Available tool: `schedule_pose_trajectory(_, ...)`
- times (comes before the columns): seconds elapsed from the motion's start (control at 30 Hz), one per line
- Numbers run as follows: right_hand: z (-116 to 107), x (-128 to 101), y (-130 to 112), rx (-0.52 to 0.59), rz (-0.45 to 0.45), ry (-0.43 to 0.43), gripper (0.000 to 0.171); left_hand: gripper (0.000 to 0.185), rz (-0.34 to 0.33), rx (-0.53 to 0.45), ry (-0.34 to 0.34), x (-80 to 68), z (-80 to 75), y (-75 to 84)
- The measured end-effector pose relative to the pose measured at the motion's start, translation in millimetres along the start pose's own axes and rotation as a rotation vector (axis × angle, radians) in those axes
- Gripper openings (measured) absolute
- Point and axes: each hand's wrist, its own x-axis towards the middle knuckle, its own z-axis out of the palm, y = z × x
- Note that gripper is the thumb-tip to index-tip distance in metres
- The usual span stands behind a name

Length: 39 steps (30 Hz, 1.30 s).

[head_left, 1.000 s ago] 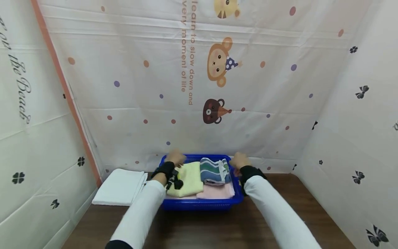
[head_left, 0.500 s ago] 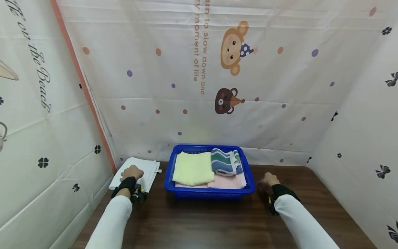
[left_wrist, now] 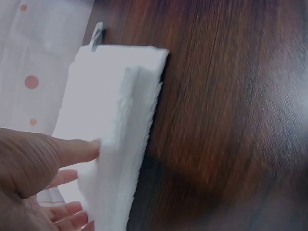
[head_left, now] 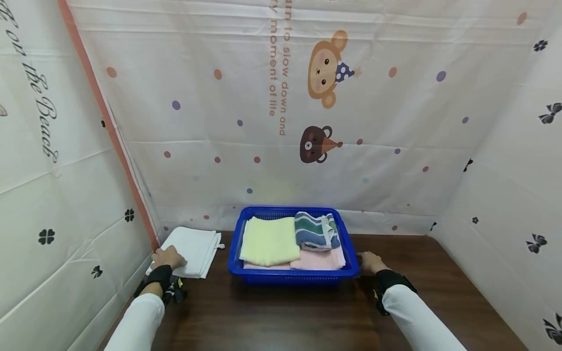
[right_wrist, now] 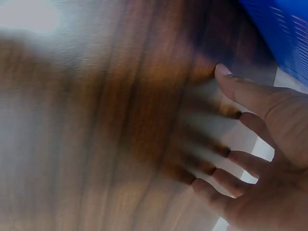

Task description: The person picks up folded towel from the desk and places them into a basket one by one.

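In the head view, a folded white towel (head_left: 193,247) lies on the left of the table. My left hand (head_left: 169,258) is at its left side. Seen from the left wrist, the thumb (left_wrist: 79,151) lies against the white towel, while the fingers (left_wrist: 62,211) are spread apart beside its near edge. My right hand (head_left: 371,262) is just right of a blue plastic basket (head_left: 303,279). The right wrist view shows its thumb and fingers (right_wrist: 250,163) spread loosely, fingertips at the tabletop, with nothing between them.
Inside the basket lie a folded yellow towel (head_left: 270,241), a striped blue-green towel (head_left: 315,231) and pink cloth (head_left: 318,260). The basket stands on a dark wooden table (head_left: 281,317), close to the printed curtain (head_left: 219,122) at the back. Similar sheets hang on both sides.
Both hands have left the basket's sides. My left hand has moved left to the white towel's far side; my right hand has come down beside the basket. The head view has shifted.
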Motion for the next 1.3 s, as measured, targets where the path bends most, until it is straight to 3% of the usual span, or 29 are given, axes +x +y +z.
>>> schedule_pose_trajectory(0.13, 1.1, -2.6, -0.1, 0.079, 0.05, -0.027, 0.07, 0.064, 0.02, -0.019, -0.038, -9.5, -1.4, -8.0)
schedule_pose_trajectory(0.27, -0.5, -7.4, 5.7, 0.086, 0.089, -0.039, 0.075, 0.077, 0.053, -0.013, -0.067, -23.7, 6.0, -14.3)
schedule_pose_trajectory(0.47, -11.5, -12.1, 12.9, 0.057, 0.073, 0.026, 0.07, 0.085, 0.158, -0.021, -0.083, -33.6, 2.4, -15.2)
schedule_pose_trajectory(0.7, -14.9, -19.1, 14.5, -0.017, 0.067, 0.056, 0.07, 0.087, 0.149, -0.007, -0.289, -52.8, -17.4, -10.4)
schedule_pose_trajectory(1.03, -11.0, -18.9, 0.0, 0.017, 0.067, 0.051, 0.071, 0.074, 0.149, 0.057, -0.624, -81.1, -31.1, -12.2)
schedule_pose_trajectory(1.13, -7.8, -21.0, -3.1, 0.017, 0.071, 0.043, 0.071, 0.085, 0.135, 0.146, -0.652, -90.4, -26.5, -11.1)
schedule_pose_trajectory(1.2, -5.8, -23.0, -4.9, 0.012, 0.068, 0.045, 0.071, 0.102, 0.118, 0.204, -0.662, -99.9, -21.4, -8.2)
schedule_pose_trajectory(1.3, -2.7, -28.1, -6.3, 0.007, 0.065, 0.044, 0.072, 0.116, 0.126, 0.26, -0.645, -117.2, -12.1, -4.7)
